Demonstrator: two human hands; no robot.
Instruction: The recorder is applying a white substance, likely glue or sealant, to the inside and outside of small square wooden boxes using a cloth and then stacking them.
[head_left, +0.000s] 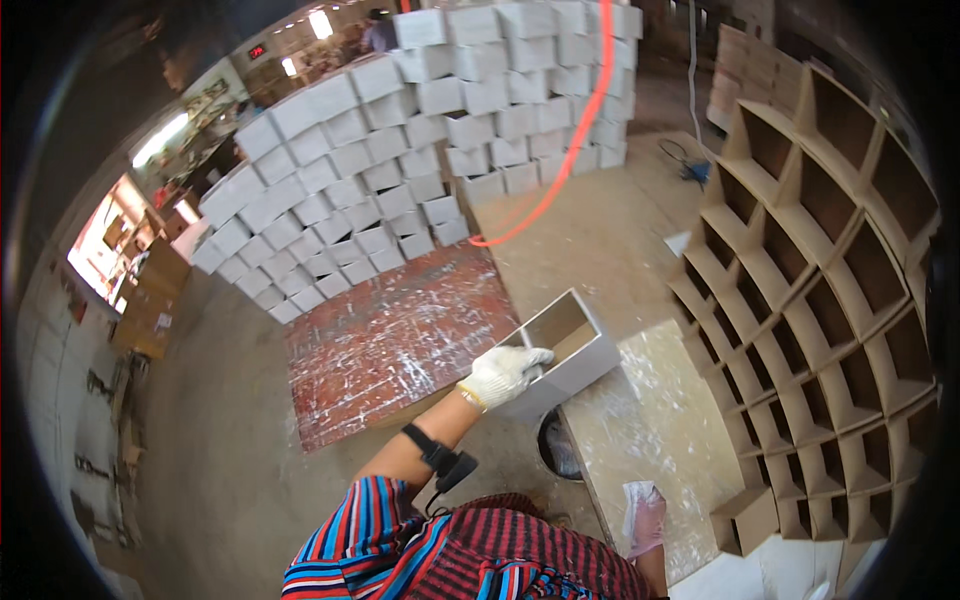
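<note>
My left hand, in a white knit glove, grips the near wall of an open cardboard box. White outside and brown inside, the box is tilted above the gap between the worktables, and part of it is hidden by the hand. My right hand is low at the right, over a pale board smeared with white. Whitish and pink covering shows on that hand; its fingers are too unclear to read. A dark round bucket stands below the box.
Stacked white boxes form a wall at the far side. A red, white-streaked board lies left of centre. Brown open boxes are stacked high on the right, with one brown box near my right hand. An orange hose hangs ahead.
</note>
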